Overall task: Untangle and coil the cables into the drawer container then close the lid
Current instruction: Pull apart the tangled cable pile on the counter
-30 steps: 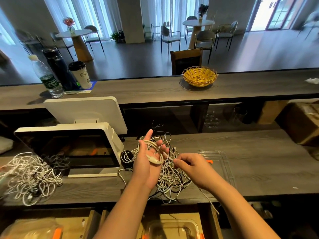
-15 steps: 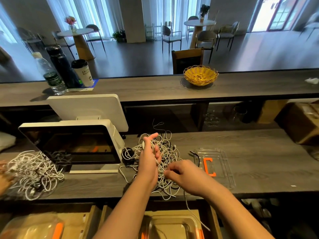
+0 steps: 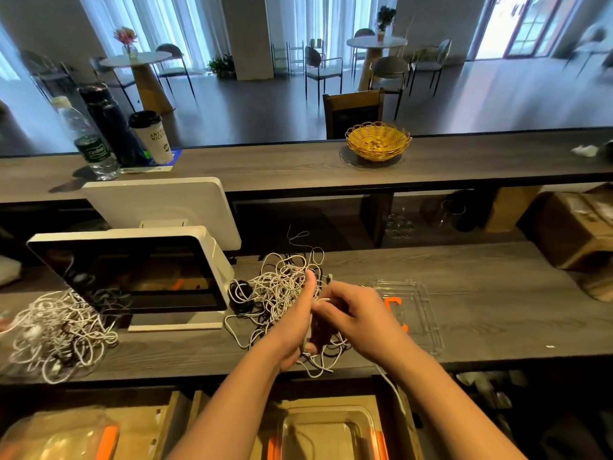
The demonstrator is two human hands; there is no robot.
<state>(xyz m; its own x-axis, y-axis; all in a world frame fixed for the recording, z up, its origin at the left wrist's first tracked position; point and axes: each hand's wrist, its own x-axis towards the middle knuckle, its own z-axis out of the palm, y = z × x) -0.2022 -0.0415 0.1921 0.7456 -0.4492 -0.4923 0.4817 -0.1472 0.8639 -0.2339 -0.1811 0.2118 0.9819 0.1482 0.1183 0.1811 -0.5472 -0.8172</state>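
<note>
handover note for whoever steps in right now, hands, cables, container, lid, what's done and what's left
Left hand: held upright over the cable tangle, white cable looped around it, part-coiled.
Right hand: pinches the white cable beside the left hand; a strand trails off the counter edge toward the drawer.
Clear container: open in the drawer below, and looks nearly empty.
Lid: flat on the counter, right of the hands.
Second tangle: far left of the counter, untouched.
Done: one coil begun.
Left: finish the coil, put it in the container, untangle and coil the others, close the lid.
</note>
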